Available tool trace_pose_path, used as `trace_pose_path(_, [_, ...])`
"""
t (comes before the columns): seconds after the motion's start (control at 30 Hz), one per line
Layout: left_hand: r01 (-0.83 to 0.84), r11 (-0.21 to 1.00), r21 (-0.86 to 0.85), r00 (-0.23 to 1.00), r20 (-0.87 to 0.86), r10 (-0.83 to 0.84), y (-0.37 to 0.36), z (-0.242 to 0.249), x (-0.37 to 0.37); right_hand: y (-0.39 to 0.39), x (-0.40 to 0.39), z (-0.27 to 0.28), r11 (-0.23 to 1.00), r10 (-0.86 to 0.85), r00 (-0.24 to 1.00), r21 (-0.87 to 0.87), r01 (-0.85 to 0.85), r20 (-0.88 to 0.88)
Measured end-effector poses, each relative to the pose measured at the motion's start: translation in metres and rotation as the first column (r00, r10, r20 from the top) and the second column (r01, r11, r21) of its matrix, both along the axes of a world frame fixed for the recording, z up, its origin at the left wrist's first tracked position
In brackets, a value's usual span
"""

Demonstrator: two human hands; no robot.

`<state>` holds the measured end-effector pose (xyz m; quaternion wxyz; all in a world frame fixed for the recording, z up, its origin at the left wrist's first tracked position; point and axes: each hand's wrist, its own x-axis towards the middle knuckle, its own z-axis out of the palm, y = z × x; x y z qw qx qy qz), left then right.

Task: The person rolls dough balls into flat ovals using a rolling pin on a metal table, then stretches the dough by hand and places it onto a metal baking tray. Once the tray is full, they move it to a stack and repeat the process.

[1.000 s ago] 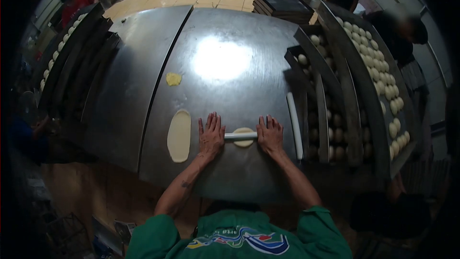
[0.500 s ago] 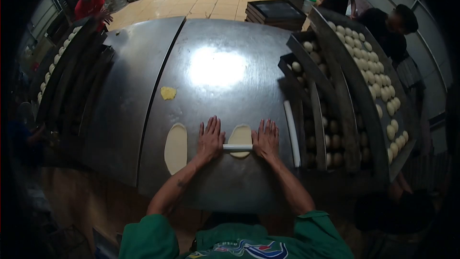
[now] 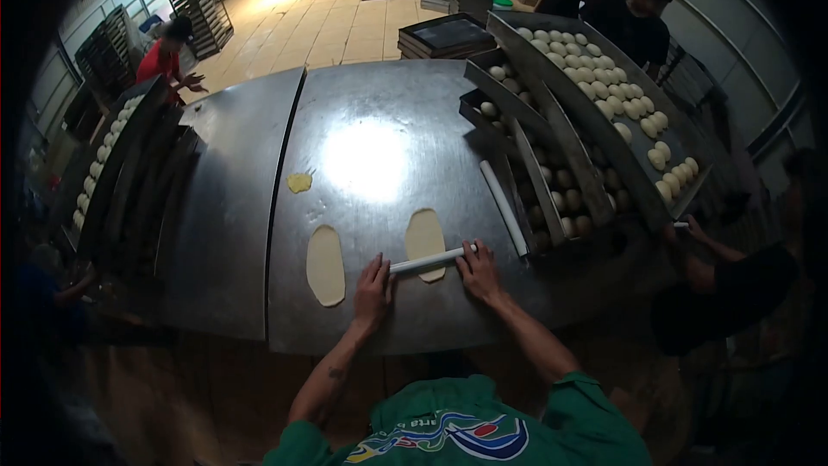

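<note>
A white rolling pin (image 3: 427, 260) lies slightly slanted across a flattened oval of dough (image 3: 424, 229) on the metal table (image 3: 345, 78). My left hand (image 3: 372, 287) is closed on the pin's left end, fingers curled over it. At the other end my right hand (image 3: 480, 274) is closed too, with the pin's tip showing by its fingers. The dough sticks out above and below the pin. To the left of my left hand, a second rolled dough oval (image 3: 325, 266) lies flat.
Another white rod (image 3: 504, 207) rests beside the stacked trays on the right. The top tray (image 3: 595, 108) there holds rows of dough balls (image 3: 595, 73). More trays of dough balls (image 3: 110, 138) stand left. A yellow lump (image 3: 299, 182) sits farther back. Other people work around the table.
My fingers, stretched flat earlier, are now curled over the pin ends. The dough under the pin is longer, and the pin has tilted up at its right end. The camera view has shifted.
</note>
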<state>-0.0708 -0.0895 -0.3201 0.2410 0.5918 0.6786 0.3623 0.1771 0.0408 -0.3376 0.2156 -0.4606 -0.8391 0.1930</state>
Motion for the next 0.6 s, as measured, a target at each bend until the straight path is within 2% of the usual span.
trace_pose_path(0.03, [-0.056, 0.997, 0.055, 0.955, -0.289, 0.07, 0.017, -0.002, -0.004, 0.009, -0.007, -0.002, 0.997, -0.053, 0.991, 0.067, 0.045, 0.122])
trace_pose_path(0.07, [-0.097, 0.987, 0.125, 0.825, -0.545, 0.15, 0.034, -0.004, -0.008, 0.02, -0.016, -0.004, 0.996, -0.056, 0.991, 0.071, 0.048, 0.12])
trace_pose_path(0.13, [-0.102, 0.987, 0.121, 0.775, -0.613, 0.155, 0.096, -0.008, -0.026, 0.073, -0.045, -0.008, 0.957, -0.201, 0.969, 0.241, 0.163, 0.143])
trace_pose_path(0.2, [-0.213, 0.97, 0.115, 0.73, -0.641, 0.236, 0.151, -0.025, -0.043, 0.112, -0.06, -0.011, 0.95, -0.231, 0.961, 0.25, 0.188, 0.155])
trace_pose_path(0.23, [-0.213, 0.972, 0.103, 0.731, -0.643, 0.229, 0.174, -0.03, -0.049, 0.133, -0.067, -0.013, 0.94, -0.264, 0.95, 0.265, 0.216, 0.164])
trace_pose_path(0.33, [-0.234, 0.968, 0.088, 0.801, -0.547, 0.243, 0.242, -0.033, -0.067, 0.187, -0.081, -0.006, 0.94, -0.3, 0.941, 0.217, 0.263, 0.159])
trace_pose_path(0.37, [-0.227, 0.971, 0.08, 0.893, -0.38, 0.24, 0.263, -0.034, -0.073, 0.201, -0.086, 0.014, 0.958, -0.285, 0.939, 0.027, 0.286, 0.19])
trace_pose_path(0.4, [-0.218, 0.973, 0.074, 0.953, -0.2, 0.228, 0.276, -0.036, -0.079, 0.207, -0.087, 0.007, 0.957, -0.289, 0.938, 0.023, 0.29, 0.193])
trace_pose_path(0.47, [-0.211, 0.975, 0.077, 0.958, -0.181, 0.221, 0.285, -0.034, -0.084, 0.226, -0.089, -0.006, 0.962, -0.274, 0.951, 0.04, 0.271, 0.143])
trace_pose_path(0.5, [-0.256, 0.965, 0.057, 0.954, 0.175, 0.243, 0.276, -0.031, -0.081, 0.229, -0.087, -0.034, 0.952, -0.271, 0.959, 0.171, 0.254, 0.082])
trace_pose_path(0.53, [-0.283, 0.959, 0.03, 0.831, 0.506, 0.229, 0.266, -0.027, -0.077, 0.217, -0.083, -0.033, 0.963, -0.235, 0.964, 0.164, 0.214, 0.127])
trace_pose_path(0.6, [-0.203, 0.979, 0.024, 0.967, 0.162, 0.197, 0.218, -0.028, -0.06, 0.176, -0.073, -0.031, 0.977, -0.158, 0.968, 0.173, 0.124, 0.194])
